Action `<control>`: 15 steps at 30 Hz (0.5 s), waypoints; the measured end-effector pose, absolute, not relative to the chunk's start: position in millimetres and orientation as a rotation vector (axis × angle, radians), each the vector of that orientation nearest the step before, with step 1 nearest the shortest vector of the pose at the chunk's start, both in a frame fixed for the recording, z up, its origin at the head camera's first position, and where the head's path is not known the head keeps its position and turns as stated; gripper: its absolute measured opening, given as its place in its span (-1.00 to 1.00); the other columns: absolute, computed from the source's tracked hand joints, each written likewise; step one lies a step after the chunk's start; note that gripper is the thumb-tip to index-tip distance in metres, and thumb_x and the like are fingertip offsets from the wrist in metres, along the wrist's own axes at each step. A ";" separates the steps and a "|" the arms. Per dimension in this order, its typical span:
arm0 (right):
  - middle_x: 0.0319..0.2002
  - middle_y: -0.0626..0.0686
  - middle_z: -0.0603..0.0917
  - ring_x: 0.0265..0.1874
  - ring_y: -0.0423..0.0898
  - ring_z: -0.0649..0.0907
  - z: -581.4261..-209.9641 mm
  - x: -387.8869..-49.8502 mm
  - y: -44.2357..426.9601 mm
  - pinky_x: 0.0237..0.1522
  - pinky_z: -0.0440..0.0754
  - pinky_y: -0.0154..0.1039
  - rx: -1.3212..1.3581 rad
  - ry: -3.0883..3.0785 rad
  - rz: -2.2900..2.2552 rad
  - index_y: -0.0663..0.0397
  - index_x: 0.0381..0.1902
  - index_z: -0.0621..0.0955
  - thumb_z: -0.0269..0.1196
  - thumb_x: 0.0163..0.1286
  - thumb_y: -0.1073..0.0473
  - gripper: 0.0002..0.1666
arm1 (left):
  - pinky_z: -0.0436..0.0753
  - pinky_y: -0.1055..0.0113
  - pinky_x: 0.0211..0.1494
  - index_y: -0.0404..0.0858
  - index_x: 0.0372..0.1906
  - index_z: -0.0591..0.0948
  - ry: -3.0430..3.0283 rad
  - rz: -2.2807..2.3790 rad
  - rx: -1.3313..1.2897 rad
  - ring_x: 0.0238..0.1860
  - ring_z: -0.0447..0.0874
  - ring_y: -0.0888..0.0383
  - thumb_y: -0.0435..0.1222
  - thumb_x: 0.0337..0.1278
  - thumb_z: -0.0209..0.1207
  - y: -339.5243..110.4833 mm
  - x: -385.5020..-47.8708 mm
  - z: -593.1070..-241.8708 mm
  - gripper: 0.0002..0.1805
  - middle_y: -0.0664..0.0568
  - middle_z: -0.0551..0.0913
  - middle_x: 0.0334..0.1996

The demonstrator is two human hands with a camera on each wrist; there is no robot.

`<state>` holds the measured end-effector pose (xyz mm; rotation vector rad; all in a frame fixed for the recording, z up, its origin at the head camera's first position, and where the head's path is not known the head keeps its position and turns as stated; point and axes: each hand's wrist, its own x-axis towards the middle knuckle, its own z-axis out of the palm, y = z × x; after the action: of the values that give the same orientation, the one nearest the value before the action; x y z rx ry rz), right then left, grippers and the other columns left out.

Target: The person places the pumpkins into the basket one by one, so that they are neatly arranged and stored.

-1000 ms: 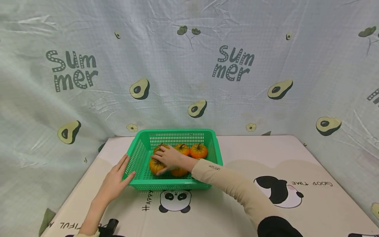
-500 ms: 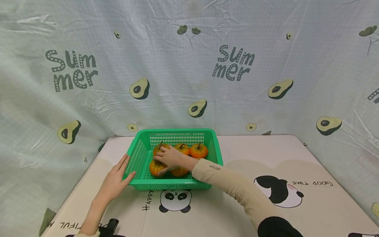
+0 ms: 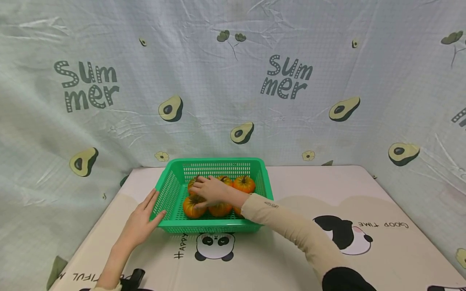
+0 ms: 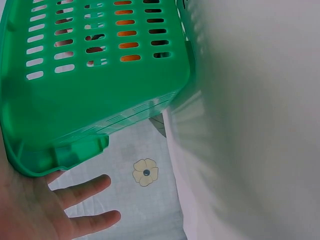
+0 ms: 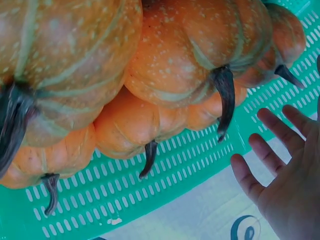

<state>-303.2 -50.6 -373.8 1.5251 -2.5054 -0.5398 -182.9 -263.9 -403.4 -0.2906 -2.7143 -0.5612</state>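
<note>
A green plastic basket (image 3: 218,223) stands on the table and holds several small orange pumpkins (image 3: 244,184) in two rows. My left hand (image 3: 140,224) rests at the basket's left side, thumb at the front corner; the left wrist view shows its straight fingers (image 4: 87,192) extending past the rim. Over the left part of the basket, my right hand (image 3: 212,190) is spread above the pumpkins and partly hides them. In the right wrist view its fingers are extended and apart from the dark-stemmed pumpkins (image 5: 190,50). The front-left pumpkin (image 3: 193,208) sits just under the right thumb.
A pale tablecloth (image 3: 291,250) printed with pandas covers the table. Behind it hangs a light curtain (image 3: 204,81) with avocado prints, close to the basket's back rim.
My right hand has lifted and shifted slightly back and right off the front-left pumpkin, which shows more now. A front pumpkin near the right sleeve has come into view. The left hand stays put.
</note>
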 end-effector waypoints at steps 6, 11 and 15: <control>0.21 -0.16 0.37 0.09 -0.14 0.35 -365.1 -300.0 -44.8 0.05 0.43 -0.11 1.534 -2.513 -0.503 -0.21 0.26 0.27 -0.14 0.24 -0.39 -0.28 | 0.35 -0.21 0.06 -0.45 0.30 0.15 -2.711 -0.564 -0.290 0.17 0.23 -0.36 -0.16 0.14 0.06 -264.9 -183.7 -405.4 -0.30 -0.33 0.13 0.30; 0.22 -0.15 0.36 0.09 -0.13 0.36 -356.2 -295.8 -38.0 -0.02 0.44 -0.16 1.537 -2.493 -0.487 -0.20 0.28 0.27 -0.12 0.24 -0.38 -0.27 | 0.35 -0.22 0.06 -0.45 0.30 0.15 -2.714 -0.568 -0.287 0.17 0.22 -0.36 -0.17 0.14 0.06 -264.9 -184.5 -405.5 -0.30 -0.33 0.12 0.31; 0.19 -0.15 0.41 0.01 -0.13 0.39 -347.7 -290.7 -30.4 -0.11 0.44 -0.19 1.551 -2.447 -0.471 -0.19 0.26 0.30 -0.08 0.24 -0.36 -0.29 | 0.34 -0.22 0.07 -0.44 0.30 0.14 -2.723 -0.576 -0.286 0.18 0.21 -0.36 -0.14 0.16 0.04 -265.1 -183.4 -405.3 -0.30 -0.32 0.11 0.31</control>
<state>-290.7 -30.4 -347.7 1.5508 -2.4471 -0.4706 -183.4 -265.1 -405.3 -0.2857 -2.7225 -0.5763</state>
